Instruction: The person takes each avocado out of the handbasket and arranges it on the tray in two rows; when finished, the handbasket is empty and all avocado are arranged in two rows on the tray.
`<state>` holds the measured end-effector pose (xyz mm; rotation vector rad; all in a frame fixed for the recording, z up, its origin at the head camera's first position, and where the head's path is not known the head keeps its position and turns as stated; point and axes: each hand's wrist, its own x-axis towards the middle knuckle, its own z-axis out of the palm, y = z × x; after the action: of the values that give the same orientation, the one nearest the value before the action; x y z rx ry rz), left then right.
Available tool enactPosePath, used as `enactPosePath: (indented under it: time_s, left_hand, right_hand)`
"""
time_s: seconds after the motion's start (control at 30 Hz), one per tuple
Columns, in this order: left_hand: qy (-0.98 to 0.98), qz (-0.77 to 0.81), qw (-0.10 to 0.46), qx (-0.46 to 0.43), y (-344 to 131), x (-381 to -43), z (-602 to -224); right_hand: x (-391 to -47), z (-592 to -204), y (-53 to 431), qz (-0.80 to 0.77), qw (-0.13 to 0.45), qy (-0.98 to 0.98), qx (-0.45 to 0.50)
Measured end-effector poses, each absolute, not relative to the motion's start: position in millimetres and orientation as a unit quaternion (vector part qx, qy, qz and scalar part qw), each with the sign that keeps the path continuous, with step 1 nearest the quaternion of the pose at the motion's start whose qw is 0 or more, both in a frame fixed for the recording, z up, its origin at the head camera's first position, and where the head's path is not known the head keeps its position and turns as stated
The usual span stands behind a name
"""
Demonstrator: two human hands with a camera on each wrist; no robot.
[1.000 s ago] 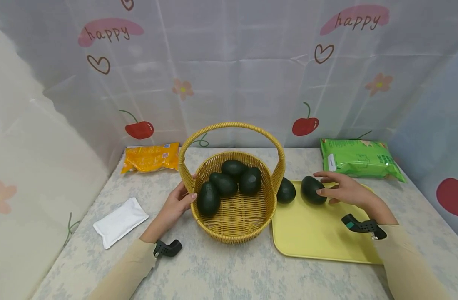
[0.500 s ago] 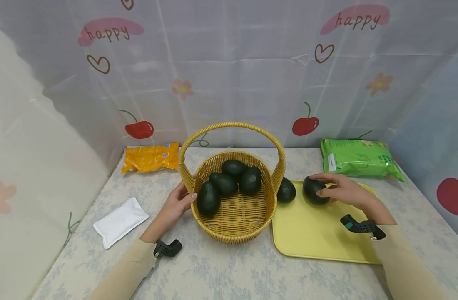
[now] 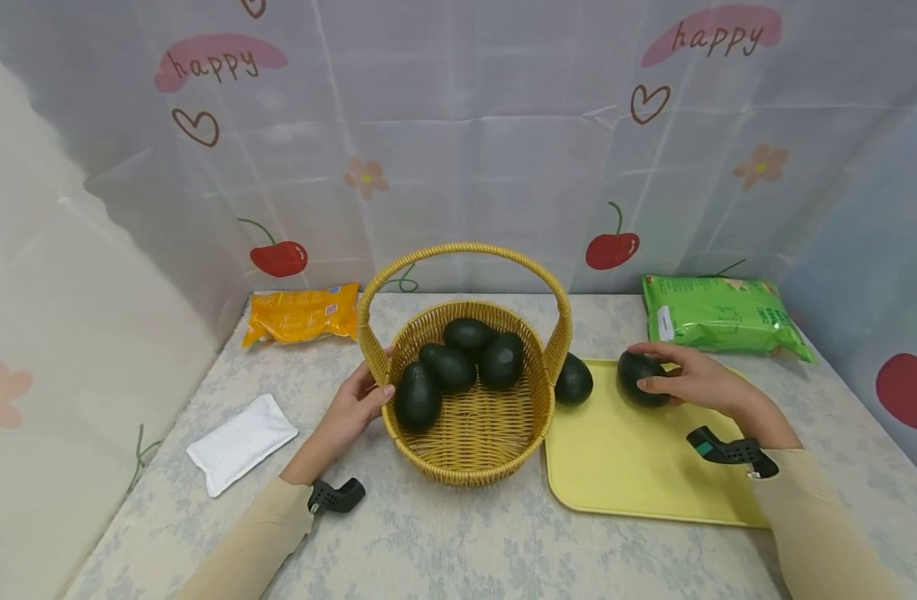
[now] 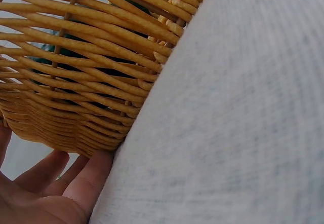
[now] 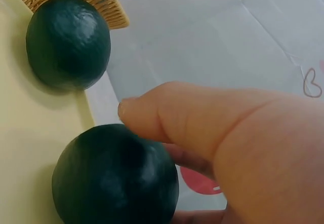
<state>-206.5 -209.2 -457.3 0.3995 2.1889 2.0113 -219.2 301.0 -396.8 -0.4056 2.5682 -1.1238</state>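
Observation:
My left hand holds the left side of a yellow wicker basket, thumb at the rim and fingers behind the wall. In the left wrist view its fingers meet the lower part of the weave. Several dark green avocados lie toward the back and left inside the basket. Over the yellow tray, my right hand grips an avocado between thumb and fingers. A second avocado rests at the tray's back left corner, partly hidden by the basket.
A tall arched handle spans the basket. An orange packet lies at the back left, a white pouch at the left, and a green packet behind the tray. A printed curtain hangs along the back.
My right hand has closed its fingers round the avocado on the tray, which has moved slightly to the right. The left hand and the basket stay where they were.

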Motion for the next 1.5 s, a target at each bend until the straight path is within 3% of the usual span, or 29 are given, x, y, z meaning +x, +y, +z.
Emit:
enactPosePath:
  time_s: [0.67, 0.97, 1.23, 1.5]
  left_hand:
    - [0.730, 0.667, 0.070, 0.131, -210.4, -207.3, -456.4]
    - [0.741, 0.658, 0.069, 0.118, -214.4, -206.3, -457.2]
    - [0.735, 0.663, 0.075, 0.121, -212.8, -207.4, -457.0]
    - [0.732, 0.665, 0.077, 0.123, -209.3, -207.1, -457.8]
  right_hand:
    - [-220.4, -387.8, 307.7, -0.381, 0.156, 0.902, -0.131]
    - [-213.6, -371.3, 305.2, -0.345, 0.109, 0.921, -0.142]
    - [-192.1, -345.2, 281.6, -0.296, 0.050, 0.932, -0.205]
    - [-178.3, -327.8, 239.5, -0.299, 0.066, 0.910, -0.281]
